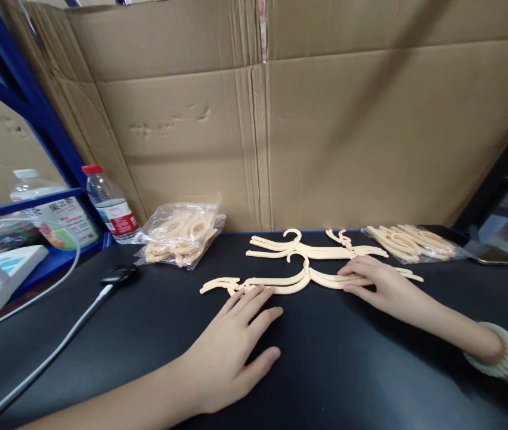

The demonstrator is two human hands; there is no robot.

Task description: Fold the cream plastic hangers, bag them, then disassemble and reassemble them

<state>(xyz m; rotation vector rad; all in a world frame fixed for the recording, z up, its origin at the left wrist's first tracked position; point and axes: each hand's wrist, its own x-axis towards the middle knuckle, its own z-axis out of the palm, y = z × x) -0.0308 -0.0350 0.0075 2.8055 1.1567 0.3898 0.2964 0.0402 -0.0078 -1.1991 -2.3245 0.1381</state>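
The left hand [231,349], fingers loosely spread, touches the nearer cream folding hanger [290,290], flat on the black tabletop [146,340]. Probably light, stiff and smooth, it seems best gripped beside its hook [306,264]. The right hand [377,283] pinches its right arm [326,279].

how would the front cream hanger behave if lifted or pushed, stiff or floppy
The front cream hanger would probably feel light, since its arms look slim. It may fold at the middle, where the arms meet below the hook in what looks like a joint. Lying flat on the black tabletop, it should slide if pushed rather than roll or tip.
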